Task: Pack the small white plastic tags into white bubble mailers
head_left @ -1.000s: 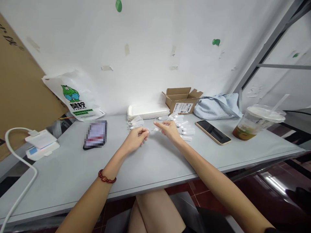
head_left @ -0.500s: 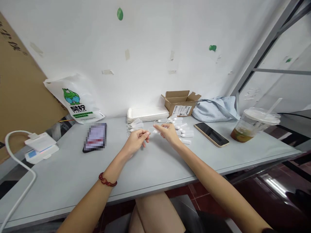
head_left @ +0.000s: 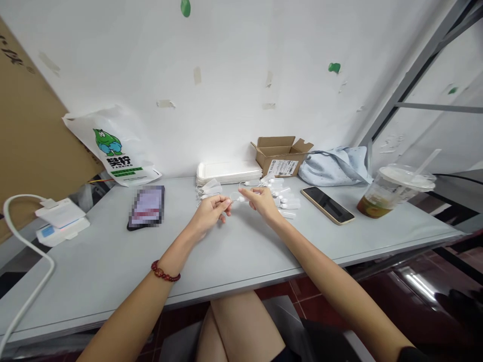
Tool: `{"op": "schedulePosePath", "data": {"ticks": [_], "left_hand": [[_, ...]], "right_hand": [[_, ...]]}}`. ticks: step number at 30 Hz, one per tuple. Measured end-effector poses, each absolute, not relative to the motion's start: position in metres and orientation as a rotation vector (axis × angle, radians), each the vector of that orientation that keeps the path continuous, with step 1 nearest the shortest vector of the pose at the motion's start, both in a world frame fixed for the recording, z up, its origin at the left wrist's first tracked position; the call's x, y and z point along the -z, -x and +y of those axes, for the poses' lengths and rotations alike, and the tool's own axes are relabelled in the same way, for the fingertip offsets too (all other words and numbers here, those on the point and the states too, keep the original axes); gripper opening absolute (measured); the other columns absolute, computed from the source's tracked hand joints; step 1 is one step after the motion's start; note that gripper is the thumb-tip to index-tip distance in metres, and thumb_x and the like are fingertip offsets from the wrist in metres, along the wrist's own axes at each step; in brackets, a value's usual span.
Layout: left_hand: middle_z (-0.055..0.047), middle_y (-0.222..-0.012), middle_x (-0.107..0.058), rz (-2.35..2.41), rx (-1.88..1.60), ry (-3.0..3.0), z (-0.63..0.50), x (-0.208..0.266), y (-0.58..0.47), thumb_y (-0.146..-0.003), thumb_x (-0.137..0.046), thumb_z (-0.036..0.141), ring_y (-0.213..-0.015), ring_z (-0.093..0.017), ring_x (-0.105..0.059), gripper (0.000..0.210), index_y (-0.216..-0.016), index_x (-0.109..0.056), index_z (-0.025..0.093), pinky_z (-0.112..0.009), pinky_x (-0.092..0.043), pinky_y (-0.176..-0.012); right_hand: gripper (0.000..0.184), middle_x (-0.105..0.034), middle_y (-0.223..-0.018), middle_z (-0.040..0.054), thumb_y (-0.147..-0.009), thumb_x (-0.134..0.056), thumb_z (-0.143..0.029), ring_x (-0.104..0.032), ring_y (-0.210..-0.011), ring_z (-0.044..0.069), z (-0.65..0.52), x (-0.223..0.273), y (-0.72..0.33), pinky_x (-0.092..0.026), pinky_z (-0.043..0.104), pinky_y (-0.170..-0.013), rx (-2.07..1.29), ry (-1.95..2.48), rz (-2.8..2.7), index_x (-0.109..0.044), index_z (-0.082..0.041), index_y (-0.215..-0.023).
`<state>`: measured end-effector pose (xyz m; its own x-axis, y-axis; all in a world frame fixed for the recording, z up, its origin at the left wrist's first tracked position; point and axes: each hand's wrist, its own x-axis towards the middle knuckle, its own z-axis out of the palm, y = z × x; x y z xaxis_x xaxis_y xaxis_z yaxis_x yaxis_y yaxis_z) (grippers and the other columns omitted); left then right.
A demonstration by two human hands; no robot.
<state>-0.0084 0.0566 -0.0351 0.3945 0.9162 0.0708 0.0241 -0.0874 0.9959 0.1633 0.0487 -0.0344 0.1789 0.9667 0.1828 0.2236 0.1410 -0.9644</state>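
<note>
My left hand (head_left: pixel 208 215) is closed, with thumb and forefinger pinched on a thin, pale loop of cord or wire. That loop runs to a small white plastic piece (head_left: pixel 240 199), which the fingers of my right hand (head_left: pixel 263 203) grip from the other side. The full shape of the piece is hidden by my fingers. Just beyond my right hand lies a pile of translucent white tubes with white ends (head_left: pixel 290 204). A few similar translucent pieces with thin loops (head_left: pixel 211 187) lie behind my left hand.
Behind the hands stand a stack of white trays (head_left: pixel 228 173) and an open cardboard box (head_left: pixel 279 163). A phone (head_left: pixel 327 205), a drink cup (head_left: pixel 388 193) and a pale blue bag (head_left: pixel 335 168) are on the right. On the left are a blurred phone (head_left: pixel 147 207), a plastic bag (head_left: pixel 116 151) and a white charger (head_left: pixel 62 218).
The view has tilted slightly down, so the desk items sit a little higher in the picture. Both hands keep nearly the same pose, still gripping the small piece and its loop.
</note>
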Motion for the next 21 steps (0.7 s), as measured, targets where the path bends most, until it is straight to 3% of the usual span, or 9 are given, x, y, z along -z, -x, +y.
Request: {"op": "schedulePosePath", "data": {"ticks": [21], "left_hand": [[-0.001, -0.069, -0.054, 0.887, -0.928, -1.435, 0.0562, 0.032, 0.0101, -0.068, -0.07, 0.047, -0.063, -0.012, -0.052, 0.036, -0.075, -0.061, 0.013, -0.023, -0.043, -0.049]], "right_hand": [[0.054, -0.034, -0.034, -0.0072, -0.073, -0.063, -0.057, -0.028, -0.039, 0.006, 0.046, 0.0333, -0.1613, -0.024, 0.025, -0.047, -0.895, 1.272, -1.29, -0.035, -0.02, -0.045]]}}
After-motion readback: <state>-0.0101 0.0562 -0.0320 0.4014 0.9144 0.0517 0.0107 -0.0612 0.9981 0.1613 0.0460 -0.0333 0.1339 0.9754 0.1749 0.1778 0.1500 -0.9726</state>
